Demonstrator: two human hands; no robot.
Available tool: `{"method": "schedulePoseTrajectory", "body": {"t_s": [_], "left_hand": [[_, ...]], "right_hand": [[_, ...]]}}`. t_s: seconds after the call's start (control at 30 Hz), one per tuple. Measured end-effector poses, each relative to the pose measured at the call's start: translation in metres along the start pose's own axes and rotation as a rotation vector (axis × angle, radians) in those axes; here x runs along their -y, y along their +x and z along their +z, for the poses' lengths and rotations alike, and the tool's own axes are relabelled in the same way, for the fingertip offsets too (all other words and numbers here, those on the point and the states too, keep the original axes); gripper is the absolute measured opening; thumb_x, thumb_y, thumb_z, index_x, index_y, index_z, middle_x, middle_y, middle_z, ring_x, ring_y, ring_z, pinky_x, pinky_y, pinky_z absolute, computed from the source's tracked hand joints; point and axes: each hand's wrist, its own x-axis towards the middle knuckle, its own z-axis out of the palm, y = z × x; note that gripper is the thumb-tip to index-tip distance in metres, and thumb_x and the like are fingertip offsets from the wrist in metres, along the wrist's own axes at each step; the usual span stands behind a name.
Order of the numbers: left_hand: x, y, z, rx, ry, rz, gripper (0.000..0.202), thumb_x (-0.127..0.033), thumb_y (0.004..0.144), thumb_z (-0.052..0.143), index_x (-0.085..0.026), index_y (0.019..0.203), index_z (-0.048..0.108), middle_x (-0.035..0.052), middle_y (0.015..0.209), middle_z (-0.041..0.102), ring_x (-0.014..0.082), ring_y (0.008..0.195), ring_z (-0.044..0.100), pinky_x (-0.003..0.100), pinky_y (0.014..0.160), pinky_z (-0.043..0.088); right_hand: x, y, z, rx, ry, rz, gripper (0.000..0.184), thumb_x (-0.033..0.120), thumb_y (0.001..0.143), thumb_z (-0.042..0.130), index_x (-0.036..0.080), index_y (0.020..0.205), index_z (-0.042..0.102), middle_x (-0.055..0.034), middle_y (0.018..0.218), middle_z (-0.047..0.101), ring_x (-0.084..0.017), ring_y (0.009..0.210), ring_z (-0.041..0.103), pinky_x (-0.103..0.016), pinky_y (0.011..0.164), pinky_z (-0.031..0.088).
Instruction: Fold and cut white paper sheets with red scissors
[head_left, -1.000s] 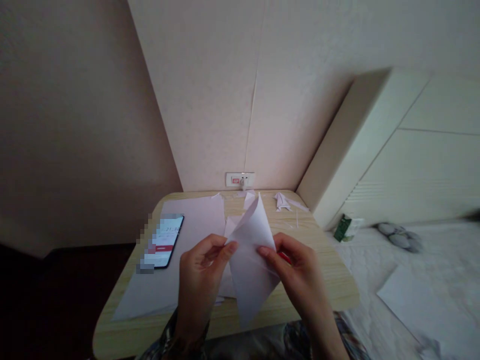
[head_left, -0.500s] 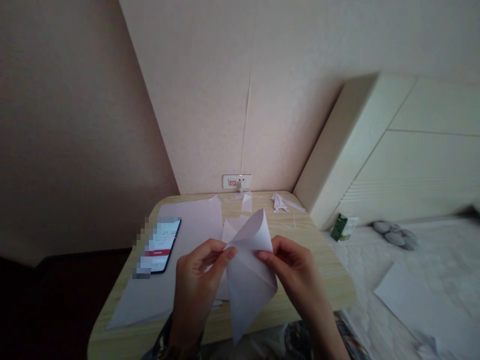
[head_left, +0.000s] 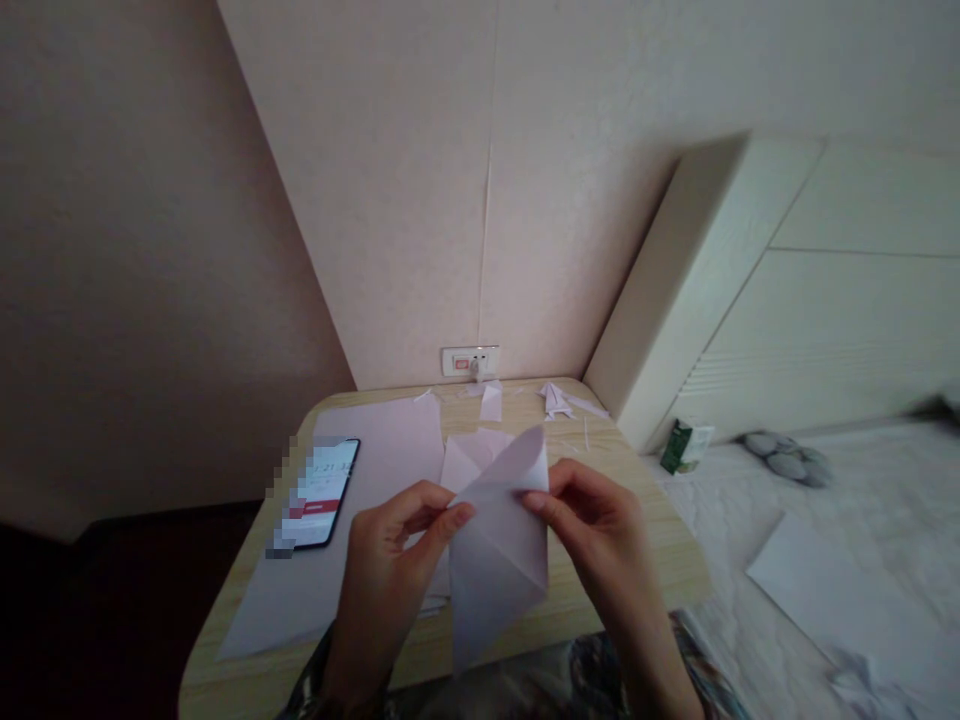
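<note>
A folded sheet of white paper (head_left: 495, 550) is held up over the near part of the small wooden table (head_left: 660, 560). My left hand (head_left: 409, 545) pinches its left edge between thumb and fingers. On the opposite edge, my right hand (head_left: 589, 515) grips it the same way, thumb in front. A pointed flap rises at the paper's top, and its lower end tapers down toward my lap. Creases cross its face. Behind it, more white paper (head_left: 459, 465) lies on the table, partly hidden.
A phone (head_left: 322, 490) with a lit screen rests on a large white sheet (head_left: 397, 430) at the left. Toward the back sit a folded paper figure (head_left: 555, 400) and paper scraps (head_left: 491, 402), below a wall socket (head_left: 470, 360). On the bed at right are a green-and-white box (head_left: 686, 447) and paper (head_left: 832, 590).
The paper has turned slightly, its top point moving right and its lower tip shifting left and up. My right hand has shifted a little to the right, still gripping.
</note>
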Motion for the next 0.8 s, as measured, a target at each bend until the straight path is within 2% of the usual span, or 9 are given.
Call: {"method": "schedulePoseTrajectory", "body": {"t_s": [0.1, 0.27, 0.37, 0.43, 0.53, 0.6, 0.8], "left_hand": [[0.001, -0.001, 0.001, -0.001, 0.031, 0.040, 0.020, -0.021, 0.074, 0.067, -0.020, 0.055, 0.064, -0.0064, 0.052, 0.065, 0.0092, 0.049, 0.061, 0.014, 0.050, 0.047], [0.001, -0.004, 0.001, 0.028, 0.048, 0.073, 0.019, -0.021, 0.074, 0.068, -0.020, 0.055, 0.065, -0.0066, 0.051, 0.065, 0.0084, 0.048, 0.061, 0.012, 0.049, 0.046], [-0.001, -0.004, -0.001, 0.045, 0.065, 0.076, 0.020, -0.022, 0.075, 0.069, -0.020, 0.055, 0.065, -0.0065, 0.052, 0.066, 0.0083, 0.050, 0.062, 0.012, 0.051, 0.046], [-0.003, -0.004, -0.001, 0.059, 0.067, 0.079, 0.021, -0.021, 0.074, 0.068, -0.019, 0.054, 0.065, -0.0066, 0.051, 0.065, 0.0080, 0.049, 0.062, 0.011, 0.050, 0.046], [-0.003, -0.003, 0.000, 0.089, 0.069, 0.081, 0.021, -0.021, 0.074, 0.068, -0.019, 0.053, 0.064, -0.0062, 0.050, 0.065, 0.0080, 0.048, 0.062, 0.011, 0.049, 0.046], [0.000, -0.002, 0.000, 0.110, 0.079, 0.071, 0.021, -0.021, 0.075, 0.068, -0.019, 0.054, 0.065, -0.0056, 0.051, 0.066, 0.0086, 0.050, 0.063, 0.012, 0.051, 0.046], [0.011, -0.001, -0.007, 0.188, 0.147, 0.069, 0.019, -0.024, 0.077, 0.068, -0.019, 0.059, 0.068, -0.0048, 0.056, 0.068, 0.0100, 0.053, 0.065, 0.013, 0.054, 0.048]], "right_hand": [[-0.001, 0.000, -0.003, -0.052, 0.002, -0.003, 0.021, 0.026, 0.071, 0.072, 0.019, 0.055, 0.061, 0.0043, 0.050, 0.052, -0.011, 0.051, 0.044, -0.023, 0.047, 0.030], [-0.002, 0.001, -0.001, -0.031, 0.052, 0.000, 0.011, 0.025, 0.071, 0.073, 0.020, 0.064, 0.066, 0.0034, 0.057, 0.055, -0.011, 0.052, 0.042, -0.022, 0.043, 0.027], [-0.002, 0.000, 0.001, -0.094, 0.075, -0.005, 0.020, 0.024, 0.070, 0.074, 0.020, 0.056, 0.060, 0.0047, 0.054, 0.049, -0.010, 0.051, 0.039, -0.022, 0.044, 0.026], [-0.001, 0.000, 0.001, -0.133, 0.064, -0.018, 0.024, 0.026, 0.071, 0.074, 0.019, 0.054, 0.058, 0.0050, 0.052, 0.047, -0.010, 0.051, 0.039, -0.022, 0.044, 0.027], [-0.001, 0.000, -0.003, -0.131, 0.042, -0.042, 0.019, 0.026, 0.070, 0.075, 0.019, 0.058, 0.063, 0.0039, 0.055, 0.054, -0.011, 0.054, 0.046, -0.021, 0.048, 0.033], [-0.001, 0.000, -0.007, -0.108, 0.054, -0.038, 0.014, 0.027, 0.070, 0.076, 0.020, 0.062, 0.067, 0.0032, 0.058, 0.059, -0.011, 0.057, 0.051, -0.021, 0.050, 0.037], [-0.002, 0.003, -0.013, -0.155, 0.090, -0.071, 0.017, 0.029, 0.076, 0.073, 0.021, 0.062, 0.069, 0.0042, 0.056, 0.062, -0.009, 0.055, 0.054, -0.017, 0.052, 0.041]]}}
